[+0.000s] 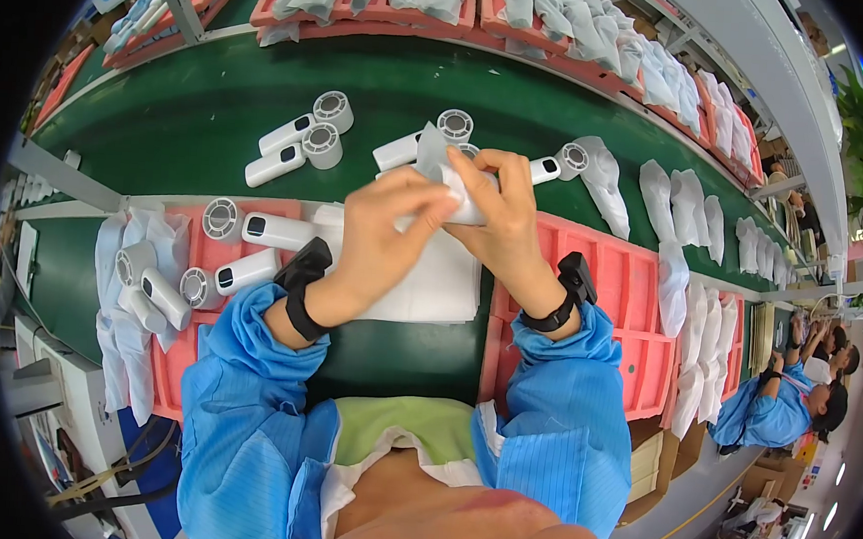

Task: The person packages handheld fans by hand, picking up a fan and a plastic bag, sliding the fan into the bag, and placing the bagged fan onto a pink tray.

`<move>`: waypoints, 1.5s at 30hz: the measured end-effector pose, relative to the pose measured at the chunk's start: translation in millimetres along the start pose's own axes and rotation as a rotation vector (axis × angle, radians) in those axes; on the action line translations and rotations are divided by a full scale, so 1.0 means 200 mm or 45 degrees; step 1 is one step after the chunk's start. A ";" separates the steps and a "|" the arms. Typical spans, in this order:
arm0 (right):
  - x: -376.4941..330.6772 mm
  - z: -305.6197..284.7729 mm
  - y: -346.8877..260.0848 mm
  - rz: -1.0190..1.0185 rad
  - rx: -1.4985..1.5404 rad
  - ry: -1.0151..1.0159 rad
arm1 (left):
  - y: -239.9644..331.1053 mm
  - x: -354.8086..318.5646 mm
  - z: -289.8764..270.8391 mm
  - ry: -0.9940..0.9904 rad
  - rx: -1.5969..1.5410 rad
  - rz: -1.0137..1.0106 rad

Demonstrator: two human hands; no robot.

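Both hands meet over the near edge of the green bench, around a bundle in thin white wrapping (463,200). My right hand (506,210) is closed round the bundle from the right, thumb and fingers bent over it. From the left, my left hand (389,229) pinches the wrapping with its fingers pressed together. What lies inside is mostly hidden. A loose translucent corner sticks up above the fingers. Under my hands is a stack of white sheets (440,285). Just beyond are white handheld devices with round heads, like small fans (284,135), some partly hidden by my hands.
A pink tray (174,353) at left holds unwrapped devices and wrapped ones. Another pink tray (585,348) lies at right, with wrapped pieces (708,351) along its side. More wrapped pieces (687,206) lie on the bench (236,70). Filled trays line the back; co-workers (774,404) sit far right.
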State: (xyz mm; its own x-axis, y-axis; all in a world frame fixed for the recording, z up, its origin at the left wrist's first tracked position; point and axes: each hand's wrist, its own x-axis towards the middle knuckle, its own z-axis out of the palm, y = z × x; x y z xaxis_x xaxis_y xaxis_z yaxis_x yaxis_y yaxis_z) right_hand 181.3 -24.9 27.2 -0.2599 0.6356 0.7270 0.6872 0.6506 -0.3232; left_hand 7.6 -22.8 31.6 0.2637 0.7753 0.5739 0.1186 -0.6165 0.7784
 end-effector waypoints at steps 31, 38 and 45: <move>0.00 -0.11 0.09 -0.045 0.790 -0.694 | -0.01 0.10 -0.17 -0.367 -0.863 0.084; 0.00 -0.07 -0.03 0.412 -0.155 -0.251 | -0.03 0.07 -0.09 0.341 -0.346 -0.128; 0.01 -0.03 -0.10 0.210 -0.330 -0.058 | -0.03 0.03 -0.06 0.556 -0.181 0.097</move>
State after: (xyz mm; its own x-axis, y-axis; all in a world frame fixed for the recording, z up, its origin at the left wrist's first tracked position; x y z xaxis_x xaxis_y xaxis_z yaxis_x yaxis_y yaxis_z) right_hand 172.2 -39.4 38.7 -0.1568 0.7454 0.6479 0.8713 0.4133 -0.2647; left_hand -1.8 -12.9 34.2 -0.1645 0.7326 0.6605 -0.0260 -0.6726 0.7396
